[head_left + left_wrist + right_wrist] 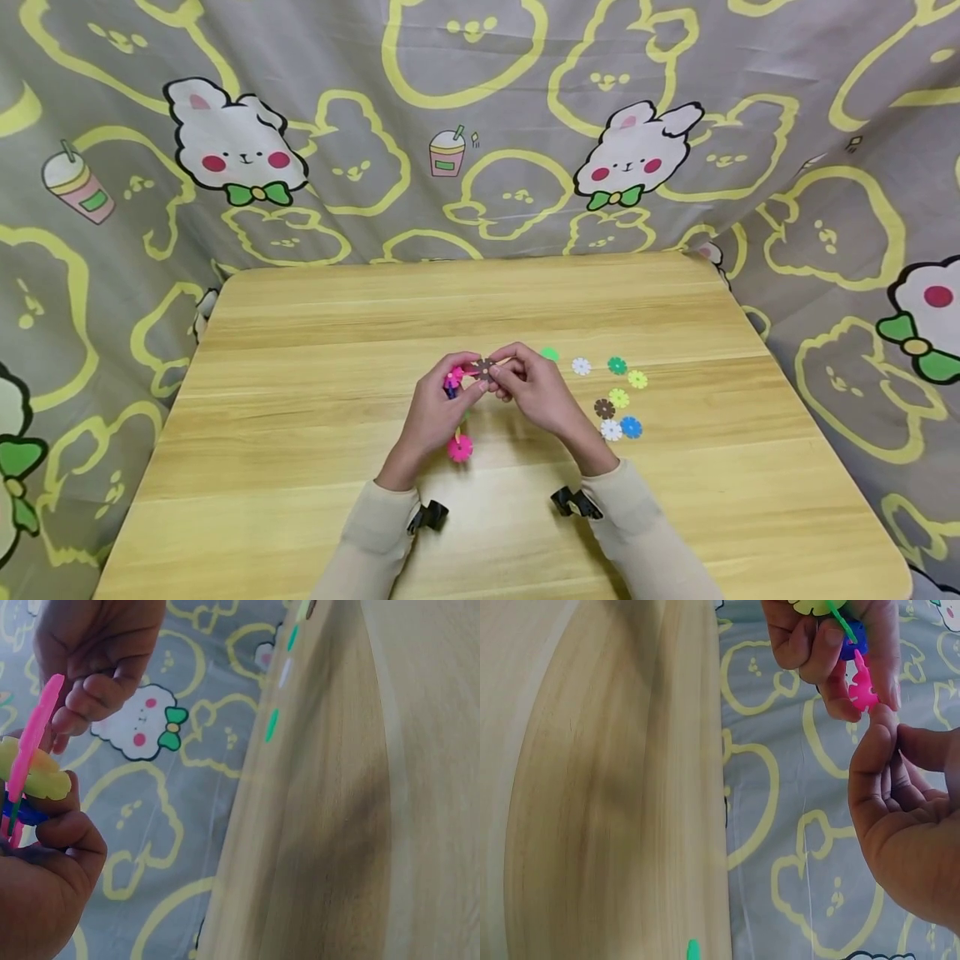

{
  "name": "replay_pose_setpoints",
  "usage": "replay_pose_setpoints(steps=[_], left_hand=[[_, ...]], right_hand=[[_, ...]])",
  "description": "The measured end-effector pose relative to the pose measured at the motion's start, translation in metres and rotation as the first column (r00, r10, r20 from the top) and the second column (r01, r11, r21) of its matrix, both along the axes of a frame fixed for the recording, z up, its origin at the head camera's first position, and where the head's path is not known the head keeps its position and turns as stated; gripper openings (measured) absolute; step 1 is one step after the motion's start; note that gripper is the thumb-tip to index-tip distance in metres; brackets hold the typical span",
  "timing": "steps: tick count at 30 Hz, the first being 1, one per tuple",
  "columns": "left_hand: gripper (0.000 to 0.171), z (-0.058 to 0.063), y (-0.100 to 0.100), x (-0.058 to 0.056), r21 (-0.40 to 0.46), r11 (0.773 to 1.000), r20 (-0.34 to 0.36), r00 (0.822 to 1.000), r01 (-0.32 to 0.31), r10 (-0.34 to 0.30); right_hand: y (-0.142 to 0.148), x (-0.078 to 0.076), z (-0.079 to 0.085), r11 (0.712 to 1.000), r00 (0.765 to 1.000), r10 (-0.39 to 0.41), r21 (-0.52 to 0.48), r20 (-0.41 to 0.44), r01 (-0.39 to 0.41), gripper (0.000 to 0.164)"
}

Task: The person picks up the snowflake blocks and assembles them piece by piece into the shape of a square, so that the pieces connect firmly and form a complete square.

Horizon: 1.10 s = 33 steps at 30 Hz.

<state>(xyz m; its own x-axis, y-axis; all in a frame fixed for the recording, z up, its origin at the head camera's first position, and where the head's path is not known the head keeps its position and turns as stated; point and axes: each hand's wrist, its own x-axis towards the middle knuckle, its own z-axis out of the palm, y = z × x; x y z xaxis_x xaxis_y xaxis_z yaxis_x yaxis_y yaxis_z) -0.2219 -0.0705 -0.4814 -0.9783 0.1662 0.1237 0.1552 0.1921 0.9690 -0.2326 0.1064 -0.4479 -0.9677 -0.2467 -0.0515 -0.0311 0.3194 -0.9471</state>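
Both hands meet over the middle of the table. My left hand [437,400] grips a chain of slotted, flower-shaped plastic discs. A pink disc [862,690], a blue disc [853,641], a green disc and a yellow disc [54,778] show in it, joined edge to edge at angles. Another pink disc [461,448] hangs at its lower end. Between the fingertips of both hands is a brown disc [484,369], which my right hand [536,387] pinches by its edge, close beside the upper pink disc. Fingers hide part of the chain.
Right of the hands, several loose discs lie on the wooden table [300,433], among them a white disc [581,366], a green disc [617,365], a second brown disc [604,408] and a blue disc [631,427]. A patterned curtain [360,125] surrounds the table's back and sides.
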Motion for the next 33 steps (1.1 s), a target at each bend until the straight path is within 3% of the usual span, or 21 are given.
replay_pose_setpoints(steps=[5,9,11,14,16,18,24,33], left_hand=[[0.034,0.001,-0.001,-0.001,0.005,1.0,0.02,1.0,-0.016,0.015],[0.036,0.003,-0.002,-0.002,0.032,0.999,0.034,0.999,-0.025,0.024],[0.037,0.004,-0.003,-0.001,0.044,0.999,0.038,0.999,-0.026,0.024],[0.035,0.004,-0.003,-0.001,0.059,0.998,0.04,0.999,-0.02,0.018],[0.035,0.004,-0.004,-0.001,0.063,0.998,0.035,0.999,-0.017,0.015],[0.035,0.003,-0.004,-0.002,0.063,0.998,0.034,0.999,-0.014,0.012],[0.039,0.002,-0.005,-0.001,0.048,0.999,0.028,0.999,-0.016,0.014],[0.038,0.003,-0.007,-0.001,0.021,1.0,0.006,1.0,-0.016,0.016]], right_hand=[[0.011,0.0,0.002,1.0,1.0,-0.009,0.01,0.009,0.009,0.019],[0.033,-0.002,-0.002,0.987,0.998,-0.042,0.153,-0.046,0.049,0.019],[0.049,-0.003,-0.007,0.948,0.993,-0.051,0.307,-0.102,0.081,0.019],[0.075,-0.003,-0.018,0.839,0.988,-0.033,0.533,-0.153,0.111,0.022],[0.092,-0.002,-0.025,0.774,0.99,-0.025,0.624,-0.139,0.107,0.024],[0.107,0.001,-0.03,0.738,0.994,-0.025,0.669,-0.103,0.088,0.026],[0.132,0.006,-0.04,0.693,0.997,-0.054,0.717,-0.052,0.075,0.027],[0.142,0.009,-0.044,0.641,0.998,-0.062,0.766,-0.021,0.056,0.034]])
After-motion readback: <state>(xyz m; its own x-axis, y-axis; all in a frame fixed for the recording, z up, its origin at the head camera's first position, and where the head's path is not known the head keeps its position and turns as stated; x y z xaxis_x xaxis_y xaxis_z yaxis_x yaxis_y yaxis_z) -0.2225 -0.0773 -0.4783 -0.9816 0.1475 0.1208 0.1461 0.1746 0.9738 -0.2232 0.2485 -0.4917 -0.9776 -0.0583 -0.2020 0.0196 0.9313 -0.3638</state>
